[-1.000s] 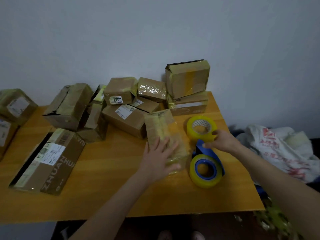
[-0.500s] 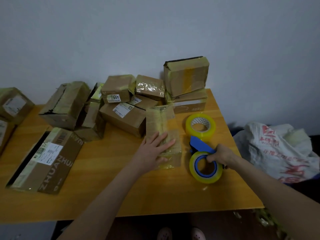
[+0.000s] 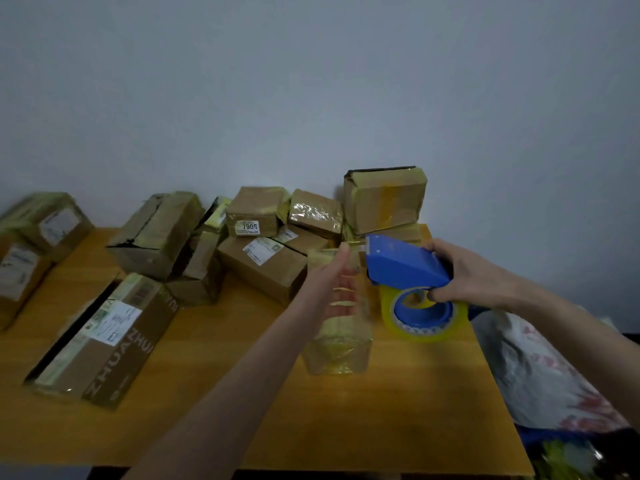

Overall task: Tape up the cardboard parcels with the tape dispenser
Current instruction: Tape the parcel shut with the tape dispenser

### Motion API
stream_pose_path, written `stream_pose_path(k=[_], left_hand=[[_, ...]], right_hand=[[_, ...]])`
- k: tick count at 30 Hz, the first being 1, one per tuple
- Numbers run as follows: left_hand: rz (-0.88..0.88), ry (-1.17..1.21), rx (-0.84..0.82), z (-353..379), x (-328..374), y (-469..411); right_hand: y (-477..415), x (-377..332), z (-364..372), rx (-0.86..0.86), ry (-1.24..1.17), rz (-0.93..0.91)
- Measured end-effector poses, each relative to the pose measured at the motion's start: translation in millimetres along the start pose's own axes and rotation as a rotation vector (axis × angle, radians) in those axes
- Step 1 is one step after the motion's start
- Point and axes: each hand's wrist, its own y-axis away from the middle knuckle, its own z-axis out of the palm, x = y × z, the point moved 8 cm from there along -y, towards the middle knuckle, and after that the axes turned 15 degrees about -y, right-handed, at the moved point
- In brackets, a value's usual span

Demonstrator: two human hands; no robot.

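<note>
Several brown cardboard parcels, creased and glossy with yellowish tape, crowd the back of the smooth orange wooden bench under a plain pale wall; at the left a long flat carton printed ZHUAN lies aslant; near the centre a narrow tape-wrapped parcel lies on the bench, the left grip above it, fingers straight and spread; the right grip curls round the blue plastic tape dispenser, held in the air, its yellowish roll beneath; a crumpled white bag lies off the right edge.
</note>
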Motion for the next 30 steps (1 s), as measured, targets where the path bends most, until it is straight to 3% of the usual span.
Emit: stream_pose_path(k=[10,18,24,30], left_hand=[[0.083,0.105,-0.070,-16.0,-4.8,18.6],[-0.005,0.271,-0.048,-27.1,-15.5,18.2],[0.070,-0.089,0.119,-45.1,-10.8,14.1],[0.039,-0.170,0.149,-51.0,-21.8,10.9]], right_hand=[[-15.0,-20.0,30.1,-0.095,0.008,-0.119],[-25.7,-17.0,31.8,-0.122,-0.010,-0.125],[-25.0,-24.4,35.0,-0.220,0.100,-0.120],[-20.3,-27.2,46.0,-0.285,0.262,-0.189]])
